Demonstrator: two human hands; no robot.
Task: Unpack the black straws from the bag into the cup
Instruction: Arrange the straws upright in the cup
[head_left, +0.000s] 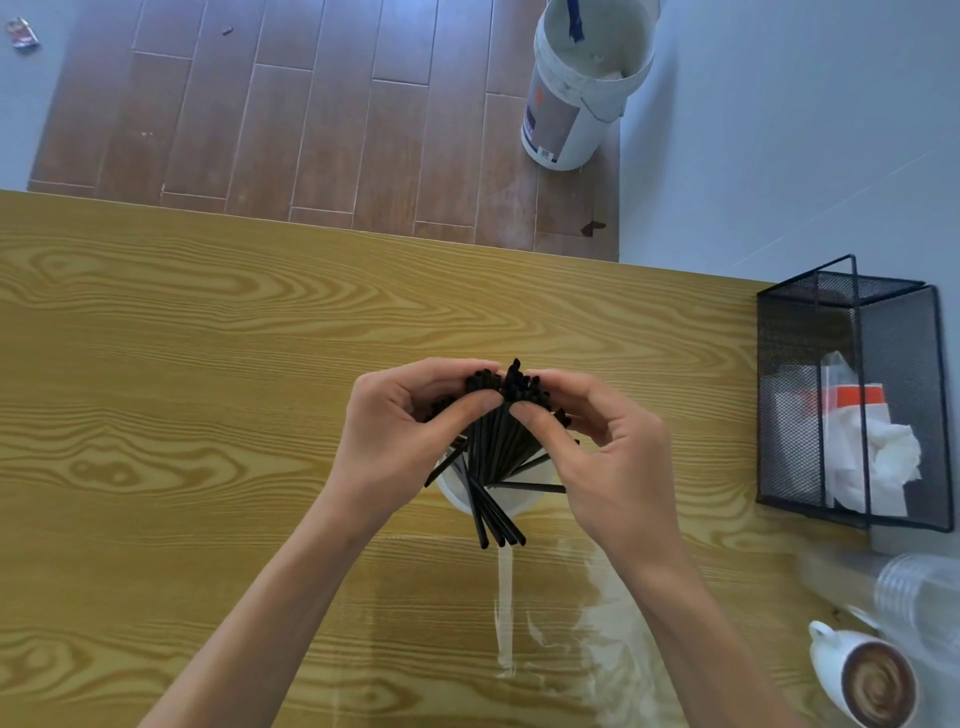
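Two bare forearms, no sleeves

The left hand (410, 431) and right hand (597, 457) wear no rings, watch or gloves.

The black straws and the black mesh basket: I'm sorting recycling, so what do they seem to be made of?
The black straws look like matte plastic: thin, uniform tubes with open ends, though coated paper cannot be ruled out. The black mesh basket looks like painted metal: fine see-through mesh within a stiff wire frame.
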